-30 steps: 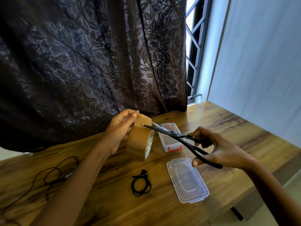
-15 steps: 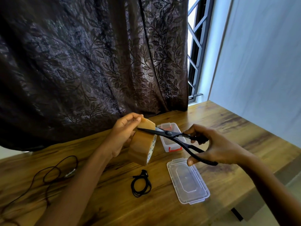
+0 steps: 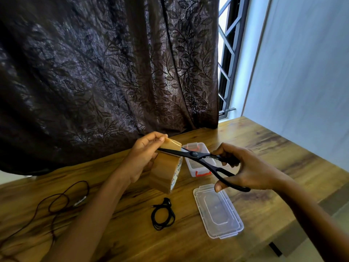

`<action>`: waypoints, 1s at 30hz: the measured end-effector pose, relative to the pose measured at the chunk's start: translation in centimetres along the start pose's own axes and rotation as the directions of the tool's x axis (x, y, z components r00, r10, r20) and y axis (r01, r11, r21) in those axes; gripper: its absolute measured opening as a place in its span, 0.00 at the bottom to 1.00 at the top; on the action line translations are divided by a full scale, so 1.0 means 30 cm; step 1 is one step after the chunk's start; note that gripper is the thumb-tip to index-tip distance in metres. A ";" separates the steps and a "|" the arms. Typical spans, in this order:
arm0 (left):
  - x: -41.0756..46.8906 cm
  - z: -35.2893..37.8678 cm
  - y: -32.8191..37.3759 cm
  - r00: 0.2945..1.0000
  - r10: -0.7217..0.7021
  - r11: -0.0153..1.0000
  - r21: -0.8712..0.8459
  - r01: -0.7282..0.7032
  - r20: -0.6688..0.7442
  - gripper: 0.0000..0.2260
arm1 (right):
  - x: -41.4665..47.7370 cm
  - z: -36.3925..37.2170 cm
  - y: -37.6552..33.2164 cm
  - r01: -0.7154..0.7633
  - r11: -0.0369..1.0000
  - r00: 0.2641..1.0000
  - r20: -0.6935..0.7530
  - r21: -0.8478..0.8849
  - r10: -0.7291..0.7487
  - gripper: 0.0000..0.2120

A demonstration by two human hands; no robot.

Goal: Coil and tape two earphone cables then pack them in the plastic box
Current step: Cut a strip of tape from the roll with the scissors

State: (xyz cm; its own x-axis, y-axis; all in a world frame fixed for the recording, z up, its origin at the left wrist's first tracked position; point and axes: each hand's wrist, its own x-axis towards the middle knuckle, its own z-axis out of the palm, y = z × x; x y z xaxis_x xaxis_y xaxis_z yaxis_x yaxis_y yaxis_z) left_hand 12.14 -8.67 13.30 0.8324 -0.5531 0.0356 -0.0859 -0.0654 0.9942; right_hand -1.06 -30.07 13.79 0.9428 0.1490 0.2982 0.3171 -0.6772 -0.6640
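From the head camera, the left hand [image 3: 143, 156] is raised above the table [image 3: 273, 148], its thumb and fingertips pinching the free end of a tape strip [image 3: 171, 144] pulled up from a brown tape roll [image 3: 164, 173]; the roll hangs just below, against the palm side of that hand, with the lower fingers curled behind it. The right hand [image 3: 251, 167] grips black scissors [image 3: 194, 154], fingers curled through and around the handles, which stand somewhat apart; the blades reach leftward and lie across the tape between the pinched end and the roll. Behind the scissors, the plastic box [image 3: 202, 172] sits open on the table, clear with an orange clasp. Its clear lid [image 3: 217, 210] lies flat nearer the person, under the right hand. One coiled earphone [image 3: 163, 214] rests on the table left of the lid, untouched. The other earphone cable [image 3: 62, 199] sprawls in loose loops far to the left. A dark leaf-patterned curtain [image 3: 113, 72] hangs behind the table
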 end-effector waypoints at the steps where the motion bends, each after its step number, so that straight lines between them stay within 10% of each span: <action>1: 0.003 -0.001 -0.002 1.000 -0.001 1.000 0.000 0.001 -0.002 0.10 | 0.001 0.001 -0.002 0.011 1.000 1.000 -0.006 0.001 -0.011 0.25; 30: 0.042 0.015 -0.041 0.980 0.000 1.000 -0.027 -0.006 -0.198 0.10 | -0.002 0.069 0.116 0.044 0.947 0.965 -0.232 -0.317 -0.123 0.22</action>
State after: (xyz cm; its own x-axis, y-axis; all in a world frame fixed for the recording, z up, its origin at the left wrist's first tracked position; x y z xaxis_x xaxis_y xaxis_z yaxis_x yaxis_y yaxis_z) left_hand 13.05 -9.67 12.09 0.9244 -0.3774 0.0552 -0.0758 -0.0399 0.9963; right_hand 0.21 -30.94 10.03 0.8470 0.0600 0.5282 0.3096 -0.8634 -0.3984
